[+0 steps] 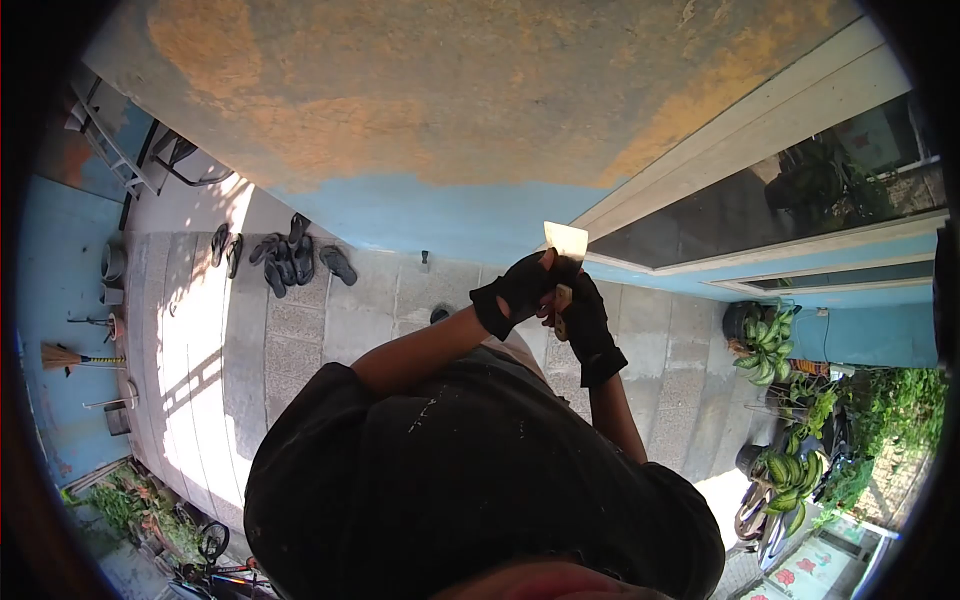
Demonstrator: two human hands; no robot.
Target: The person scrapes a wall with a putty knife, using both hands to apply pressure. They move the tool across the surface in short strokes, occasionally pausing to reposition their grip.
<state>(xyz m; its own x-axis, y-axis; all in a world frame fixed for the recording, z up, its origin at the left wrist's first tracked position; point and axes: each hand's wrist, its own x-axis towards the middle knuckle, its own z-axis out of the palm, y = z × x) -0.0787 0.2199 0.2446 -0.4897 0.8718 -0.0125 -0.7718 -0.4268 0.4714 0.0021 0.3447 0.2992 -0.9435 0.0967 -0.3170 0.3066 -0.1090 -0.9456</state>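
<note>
A: ok so how far along does this look?

B: Tough call. The wall [400, 95] is patchy grey and orange up top, with a blue band along its bottom. Can't tell if those patches are finished or what's left. The scraper [567, 241] is up off the floor [360, 305], blade apart from the wall as far as I can see.

A: Who's got it?

B: Right hand [590, 325], black fingerless glove, looks closed round the pale handle. Left hand [520, 288], same kind of glove, has curled fingers right by the blade's base. Can't tell if they're gripping or just touching.

A: Pointing where?

B: Blade end away from the chest, toward the wall. Long axis runs roughly body to wall, barely slanted.
</note>
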